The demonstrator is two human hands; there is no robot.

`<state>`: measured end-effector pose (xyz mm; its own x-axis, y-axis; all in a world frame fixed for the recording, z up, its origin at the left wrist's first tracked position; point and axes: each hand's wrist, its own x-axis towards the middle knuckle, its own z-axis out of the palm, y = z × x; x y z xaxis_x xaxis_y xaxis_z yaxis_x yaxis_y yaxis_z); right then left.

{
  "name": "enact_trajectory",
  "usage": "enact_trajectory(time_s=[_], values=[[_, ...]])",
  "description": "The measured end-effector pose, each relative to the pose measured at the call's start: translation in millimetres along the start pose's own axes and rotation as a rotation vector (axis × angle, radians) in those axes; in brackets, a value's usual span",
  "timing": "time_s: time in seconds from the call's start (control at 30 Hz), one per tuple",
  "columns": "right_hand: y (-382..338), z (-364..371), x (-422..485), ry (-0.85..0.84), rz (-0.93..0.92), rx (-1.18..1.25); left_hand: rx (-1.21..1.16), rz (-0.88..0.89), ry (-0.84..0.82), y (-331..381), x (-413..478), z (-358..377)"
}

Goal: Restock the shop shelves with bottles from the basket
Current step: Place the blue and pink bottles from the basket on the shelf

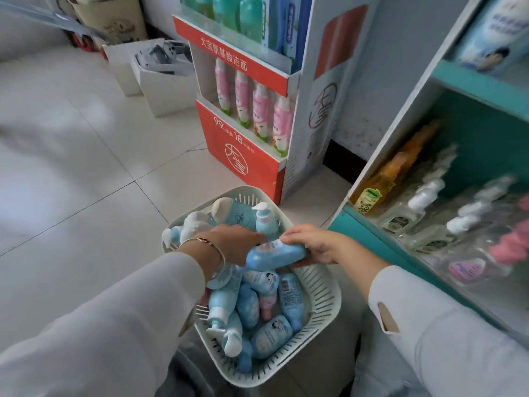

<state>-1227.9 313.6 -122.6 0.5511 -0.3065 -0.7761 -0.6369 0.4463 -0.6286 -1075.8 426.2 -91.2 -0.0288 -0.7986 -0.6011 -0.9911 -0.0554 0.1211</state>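
A light-blue bottle [276, 255] is held over the slotted basket [329, 282] at 6 o'clock, clasped by the right hand [315, 245]. It is met by the left hand [234, 242], whose grip cannot be told. A teal shelf [372, 242] is seen at 3 o'clock.
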Motion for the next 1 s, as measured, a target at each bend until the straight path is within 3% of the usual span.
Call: enact_trajectory(time_s=[0.1, 0.27, 0.43, 0.53, 0.63, 0.7, 0.8, 0.87, 0.9, 1.0], values=[[-6.6, -6.1, -16.0, 0.02, -0.004, 0.194, -0.263, -0.019, 0.106, 7.9, -3.4, -10.1], [-7.1, -4.4, -29.0, 0.003, 0.041, 0.503, -0.571, -0.039, 0.528, 9.9, -6.8, -35.2], [-15.5, -2.5, -23.7, -0.076, -0.071, 0.725, -1.464, -0.098, 0.743, 22.7, -3.8, -48.6], [-22.6, 3.3, -20.1, -0.129, -0.256, 0.845, -1.781, -0.165, 0.673, 29.7, -0.5, -56.2], [-23.5, 12.6, -17.1, -0.259, -0.436, 0.675, -1.844, -0.176, 0.522, 33.9, 4.0, -54.9], [-20.9, 17.8, -13.2, -0.282, -0.479, 0.611, -1.728, -0.219, 0.599, 34.1, 7.7, -51.3], [-9.9, 19.9, -8.5, -0.165, -0.475, 0.431, -1.575, -0.261, 0.632, 26.2, 7.7, -44.2], [8.8, 18.2, -2.7, -0.068, -0.363, 0.262, -1.432, -0.267, 0.572, 16.9, 8.5, -34.2], [19.2, 18.0, 0.7, -0.009, -0.287, 0.092, -1.373, -0.28, 0.539, 11.8, 10.3, -27.7], [50.8, 24.8, 23.0, 0.085, -0.166, -0.72, -1.241, -0.33, 0.472, 0.3, 14.6, -12.4]])
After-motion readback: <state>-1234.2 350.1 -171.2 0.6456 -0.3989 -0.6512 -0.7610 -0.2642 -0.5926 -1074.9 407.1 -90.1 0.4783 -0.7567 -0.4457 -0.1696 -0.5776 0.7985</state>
